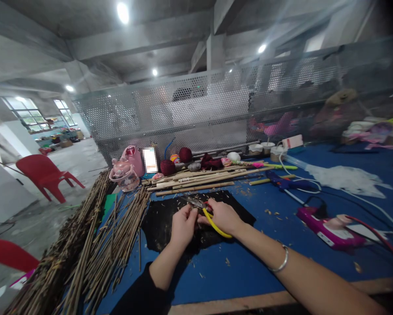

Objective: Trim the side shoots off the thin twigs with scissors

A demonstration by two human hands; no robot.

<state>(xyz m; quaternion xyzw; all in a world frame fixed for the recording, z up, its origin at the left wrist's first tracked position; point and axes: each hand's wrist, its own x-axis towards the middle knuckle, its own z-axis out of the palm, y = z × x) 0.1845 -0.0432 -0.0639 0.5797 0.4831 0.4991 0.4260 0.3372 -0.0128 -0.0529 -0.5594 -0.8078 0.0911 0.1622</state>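
Observation:
My right hand (224,216) is closed around yellow-handled pruning shears (215,225), whose metal blades point left and away from me. Just beside it, my left hand (182,225) is pinched shut close to the blades. What lies between its fingertips is too small and too covered to make out. Both hands are above a black cloth (159,223) strewn with small pale chips. Left of the cloth lies a spread of thin brown sticks (117,236), and thicker bamboo-like canes (196,178) are stacked behind it.
A thick bundle of twigs (60,249) runs along the table's left edge. Yarn balls (185,154) and a pink container (134,161) stand at the back. To the right are a blue glue gun (282,180), a magenta power strip (328,229) with cords, and a plastic bag (347,179).

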